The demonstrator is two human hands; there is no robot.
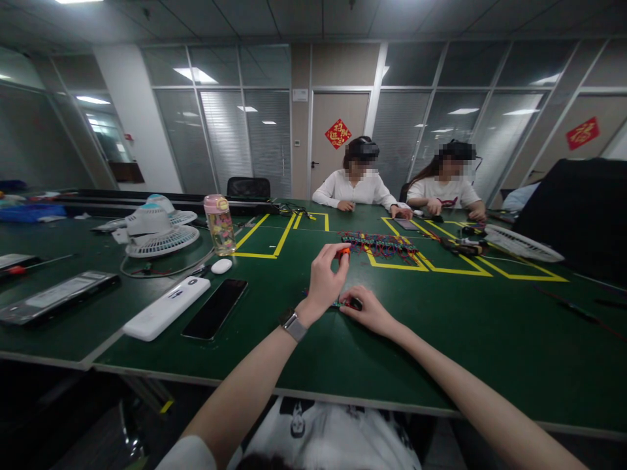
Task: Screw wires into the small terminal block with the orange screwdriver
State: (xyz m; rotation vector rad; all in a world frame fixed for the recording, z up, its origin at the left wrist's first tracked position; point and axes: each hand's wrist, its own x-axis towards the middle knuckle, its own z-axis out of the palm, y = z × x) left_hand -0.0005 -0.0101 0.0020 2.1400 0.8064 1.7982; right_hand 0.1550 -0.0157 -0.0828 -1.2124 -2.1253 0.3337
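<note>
My left hand (327, 279), with a watch on its wrist, is raised a little above the green table. Its thumb and fingers are closed around a small orange object (346, 250); most of that object is hidden, so I cannot tell its kind. Lower and to the right, my right hand (366, 311) rests at the table with its fingers closed on the edge of a small circuit board (336, 304). Beyond both hands lies a row of small circuit boards with red and blue wires (379, 245).
Left of me are a black phone (215, 309), a white power bank (167, 308), a round white case (221, 266), a drink bottle (220, 225) and white fans (161, 240). Yellow tape (399, 266) marks the table (490, 346). Two people (360, 186) sit opposite.
</note>
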